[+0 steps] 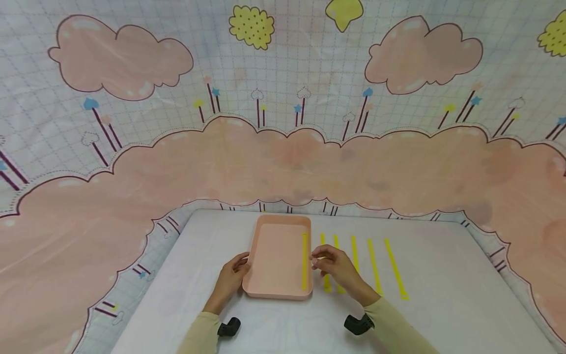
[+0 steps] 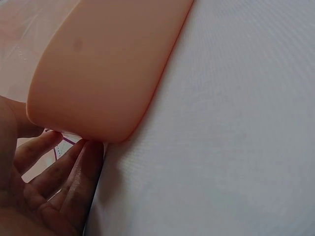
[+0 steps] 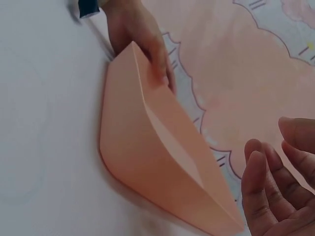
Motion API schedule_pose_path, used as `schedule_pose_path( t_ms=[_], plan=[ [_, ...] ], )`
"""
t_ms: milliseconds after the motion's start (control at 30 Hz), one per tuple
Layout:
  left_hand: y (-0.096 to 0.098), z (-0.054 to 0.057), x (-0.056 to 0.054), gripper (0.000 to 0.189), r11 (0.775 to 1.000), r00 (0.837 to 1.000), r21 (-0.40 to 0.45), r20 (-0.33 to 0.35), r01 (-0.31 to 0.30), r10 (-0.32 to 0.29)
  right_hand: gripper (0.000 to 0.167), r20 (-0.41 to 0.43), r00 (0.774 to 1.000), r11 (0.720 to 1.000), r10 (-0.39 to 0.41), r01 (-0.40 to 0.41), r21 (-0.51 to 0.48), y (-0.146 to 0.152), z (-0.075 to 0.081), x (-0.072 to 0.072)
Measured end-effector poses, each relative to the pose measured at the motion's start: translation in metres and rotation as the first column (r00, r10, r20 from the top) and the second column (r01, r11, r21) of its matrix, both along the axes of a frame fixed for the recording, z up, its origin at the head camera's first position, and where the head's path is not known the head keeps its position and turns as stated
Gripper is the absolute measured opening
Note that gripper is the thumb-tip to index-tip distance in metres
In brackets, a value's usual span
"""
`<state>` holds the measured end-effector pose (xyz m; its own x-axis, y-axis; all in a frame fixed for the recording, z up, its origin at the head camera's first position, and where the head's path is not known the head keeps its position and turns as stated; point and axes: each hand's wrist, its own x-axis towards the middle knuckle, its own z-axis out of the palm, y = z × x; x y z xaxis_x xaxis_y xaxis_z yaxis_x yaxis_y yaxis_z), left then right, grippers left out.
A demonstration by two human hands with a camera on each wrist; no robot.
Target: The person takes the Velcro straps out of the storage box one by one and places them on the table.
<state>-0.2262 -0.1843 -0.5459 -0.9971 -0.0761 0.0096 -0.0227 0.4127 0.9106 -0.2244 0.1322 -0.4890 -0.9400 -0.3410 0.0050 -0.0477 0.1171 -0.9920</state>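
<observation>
A shallow pink rectangular tray (image 1: pixel 276 255) lies on the white table, with one thin yellow strip (image 1: pixel 304 260) lengthwise along the inside of its right edge. At the tray's left side, my left hand (image 1: pixel 230 278) holds the rim, the thumb over it and the fingers against the outer wall; the left wrist view shows these fingertips (image 2: pixel 91 147) at the wall. My right hand (image 1: pixel 338 268) hovers just beside the right rim with loosely bent fingers. In the right wrist view nothing is between that hand's thumb and fingers (image 3: pixel 256 172).
To the right of the tray several more yellow strips (image 1: pixel 393 265) lie in a spaced row, some partly covered by the right hand. The white table (image 1: pixel 442 275) ends at the back against a cloud-patterned cloth (image 1: pixel 309 162). Black devices (image 1: pixel 359 324) are worn at both wrists.
</observation>
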Motion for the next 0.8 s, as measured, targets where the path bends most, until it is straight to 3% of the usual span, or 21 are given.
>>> schedule_pose_path(
  t_ms=[300,533,800],
  plan=[
    [-0.001,0.001,0.002,0.038,1.0,1.0,-0.008,-0.017,-0.01,0.01,0.033,-0.078,0.996,0.999,0.044,-0.044,0.01,-0.014,0.004,-0.003],
    [-0.001,-0.002,0.002,0.038,1.0,1.0,-0.001,-0.005,-0.016,0.016,0.024,-0.168,0.984,0.992,0.065,-0.045,0.12,-0.023,0.008,-0.005],
    [-0.001,0.0,0.002,0.038,1.0,1.0,0.002,-0.003,-0.014,0.014,0.019,-0.285,0.951,0.967,0.115,-0.042,0.25,-0.032,0.014,-0.006]
  ],
)
